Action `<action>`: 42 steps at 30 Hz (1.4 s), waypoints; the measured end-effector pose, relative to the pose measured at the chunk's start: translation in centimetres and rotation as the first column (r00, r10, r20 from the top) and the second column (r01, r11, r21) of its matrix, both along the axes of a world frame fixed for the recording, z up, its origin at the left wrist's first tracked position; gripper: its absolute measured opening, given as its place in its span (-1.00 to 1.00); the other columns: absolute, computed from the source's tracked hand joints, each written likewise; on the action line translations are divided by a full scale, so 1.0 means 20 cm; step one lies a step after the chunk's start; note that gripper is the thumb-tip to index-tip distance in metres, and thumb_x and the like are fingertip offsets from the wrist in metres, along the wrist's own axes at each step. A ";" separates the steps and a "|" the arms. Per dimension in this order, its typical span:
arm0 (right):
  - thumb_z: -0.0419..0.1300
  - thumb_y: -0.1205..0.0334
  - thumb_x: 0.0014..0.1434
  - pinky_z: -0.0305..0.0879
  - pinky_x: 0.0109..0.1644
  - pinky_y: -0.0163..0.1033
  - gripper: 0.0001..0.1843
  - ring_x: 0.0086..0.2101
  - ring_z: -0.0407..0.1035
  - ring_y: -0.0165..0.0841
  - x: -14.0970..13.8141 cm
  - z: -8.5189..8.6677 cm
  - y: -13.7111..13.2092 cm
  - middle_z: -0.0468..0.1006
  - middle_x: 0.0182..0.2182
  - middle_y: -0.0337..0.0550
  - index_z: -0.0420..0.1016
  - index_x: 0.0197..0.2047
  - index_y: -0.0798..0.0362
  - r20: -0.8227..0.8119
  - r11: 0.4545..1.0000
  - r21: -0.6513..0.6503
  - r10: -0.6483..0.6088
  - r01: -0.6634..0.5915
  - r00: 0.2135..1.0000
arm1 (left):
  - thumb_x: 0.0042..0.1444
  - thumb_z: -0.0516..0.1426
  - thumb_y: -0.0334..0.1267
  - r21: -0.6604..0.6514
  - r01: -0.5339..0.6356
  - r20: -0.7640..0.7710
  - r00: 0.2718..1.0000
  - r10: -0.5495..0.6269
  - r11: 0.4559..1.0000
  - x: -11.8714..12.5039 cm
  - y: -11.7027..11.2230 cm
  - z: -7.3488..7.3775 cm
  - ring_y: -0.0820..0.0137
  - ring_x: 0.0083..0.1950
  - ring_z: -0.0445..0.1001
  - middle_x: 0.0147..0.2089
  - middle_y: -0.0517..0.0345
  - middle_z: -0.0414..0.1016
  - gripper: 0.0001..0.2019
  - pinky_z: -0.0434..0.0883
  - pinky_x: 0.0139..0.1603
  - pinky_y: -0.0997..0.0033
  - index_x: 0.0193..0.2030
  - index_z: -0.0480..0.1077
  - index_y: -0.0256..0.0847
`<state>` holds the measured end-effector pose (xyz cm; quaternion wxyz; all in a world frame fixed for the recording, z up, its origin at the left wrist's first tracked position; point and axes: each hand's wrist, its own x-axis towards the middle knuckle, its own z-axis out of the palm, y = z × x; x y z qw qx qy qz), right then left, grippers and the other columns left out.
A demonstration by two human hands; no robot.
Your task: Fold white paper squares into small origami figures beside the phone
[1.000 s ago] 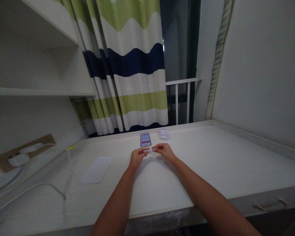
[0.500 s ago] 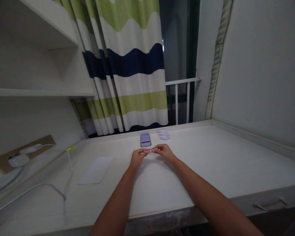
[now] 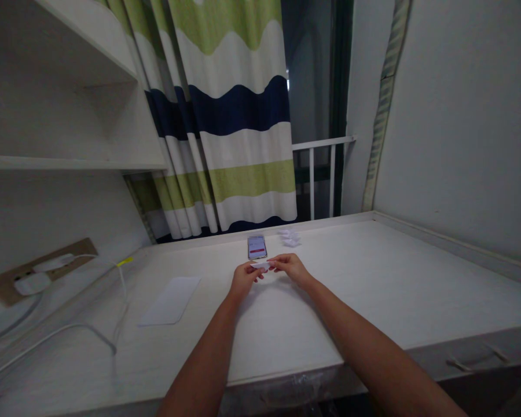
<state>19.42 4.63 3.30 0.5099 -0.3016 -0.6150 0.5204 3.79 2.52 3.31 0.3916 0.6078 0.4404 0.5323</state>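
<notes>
"What's changed over there?"

"The slip of white paper (image 3: 260,266) between the hands looks shorter and broader now. A moment ago it was a thin strip. It may have been folded, but I can't make out a crease from here."

"And the fingers?"

"Closed in narrow pinches. The left hand (image 3: 244,280) and the right hand (image 3: 292,270) each grip one side of the slip, and they nearly meet around it. They're working in the middle of the desk (image 3: 373,278), nearer its far edge than its front edge."

"What's closest to them?"

"A smartphone (image 3: 257,247) lies flat just beyond the hands, close to the far edge, with a red band showing on its lit screen. Just right of it, also by that edge, is a little pile of white paper pieces (image 3: 290,237)."

"Same paper as the slip?"

"It looks like it, but they're too small to be sure."

"Anything further off?"

"A pale, round-cornered sheet (image 3: 170,300) lies flat toward the left edge. Beyond it, a white cable (image 3: 56,341) runs along that side to a wall socket panel (image 3: 39,278). Past the far edge hangs a striped curtain (image 3: 243,116)."
</notes>
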 end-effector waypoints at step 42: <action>0.26 0.11 -0.23 0.28 -0.42 -0.30 -0.69 -0.56 0.35 -0.46 -0.04 -0.05 0.01 0.40 -0.58 -0.31 0.33 -0.40 0.08 -0.032 0.997 0.070 -0.037 0.039 0.999 | -0.38 0.29 -0.19 -0.098 0.107 0.109 0.989 -0.096 0.989 0.02 -0.01 -0.02 0.37 -0.37 0.45 -0.35 0.04 0.49 -0.65 0.36 -0.34 0.39 -0.38 0.42 -0.30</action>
